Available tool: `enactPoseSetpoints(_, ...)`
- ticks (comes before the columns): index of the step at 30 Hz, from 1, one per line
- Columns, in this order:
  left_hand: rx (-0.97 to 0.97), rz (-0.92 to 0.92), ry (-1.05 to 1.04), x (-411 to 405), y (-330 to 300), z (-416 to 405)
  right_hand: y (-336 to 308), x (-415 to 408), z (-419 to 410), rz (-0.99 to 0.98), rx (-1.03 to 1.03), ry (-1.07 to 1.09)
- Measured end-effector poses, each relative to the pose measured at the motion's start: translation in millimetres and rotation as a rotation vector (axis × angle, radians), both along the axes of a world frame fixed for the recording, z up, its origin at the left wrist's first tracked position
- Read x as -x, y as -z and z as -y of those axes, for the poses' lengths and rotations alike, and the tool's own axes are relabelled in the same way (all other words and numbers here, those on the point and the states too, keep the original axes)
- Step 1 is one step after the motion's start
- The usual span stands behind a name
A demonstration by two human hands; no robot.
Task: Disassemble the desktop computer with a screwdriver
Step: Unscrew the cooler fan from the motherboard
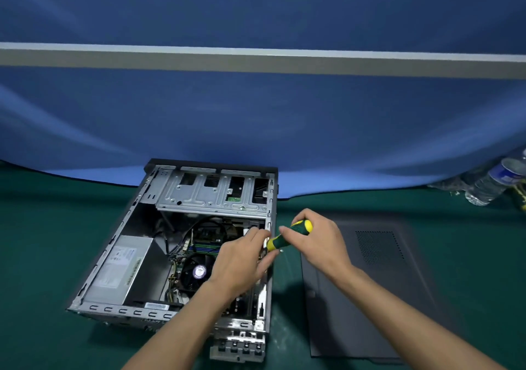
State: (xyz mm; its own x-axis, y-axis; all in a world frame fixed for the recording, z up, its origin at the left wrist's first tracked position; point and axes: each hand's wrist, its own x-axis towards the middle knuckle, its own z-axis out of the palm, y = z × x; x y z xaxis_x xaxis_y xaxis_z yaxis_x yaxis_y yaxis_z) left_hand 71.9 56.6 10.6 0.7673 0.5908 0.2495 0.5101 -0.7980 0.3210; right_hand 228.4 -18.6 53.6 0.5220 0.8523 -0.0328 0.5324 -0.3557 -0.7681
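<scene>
Behind your work hangs a blue partition (256, 113) with a pale grey rail across it, and below it spreads the green counter (42, 227). Your desktop computer (176, 244) lies open on its side around 7 o'clock of the view, its interior facing up at you: drive cage at the far end, grey power supply (116, 267) along the left wall, black cooler fan (197, 271) near the middle. At 4 o'clock the dark grey side panel (370, 284) lies flat on the counter, just beside the case; its near edge blurs into shadow.

Your left hand (242, 264) reaches over the motherboard, fingers curled and pinched at the case's right wall, touching the front of the tool. Your right hand (318, 241) is wrapped around the green and yellow screwdriver (290, 234), which lies nearly level and points at that same wall. Its shaft and tip are hidden behind your left fingers, so you cannot tell which screw it meets.

At 3 o'clock, a clear plastic bottle (495, 182) leans at the frame's edge, partly cut off.
</scene>
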Motion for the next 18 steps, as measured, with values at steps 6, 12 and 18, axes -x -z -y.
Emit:
enactPoseSetpoints(6, 0.172, -0.135, -0.142, 48, 29, -39, -9, 35, -38, 0.314, 0.065, -0.032)
enactPoseSetpoints(12, 0.177, -0.274, -0.326, 66, 62, -72, -4, 56, -67, 0.353, 0.109, -0.058)
enactPoseSetpoints(18, 0.254, -0.411, -0.29, 67, 91, -88, 3, 67, -78, 0.387, 0.124, -0.034)
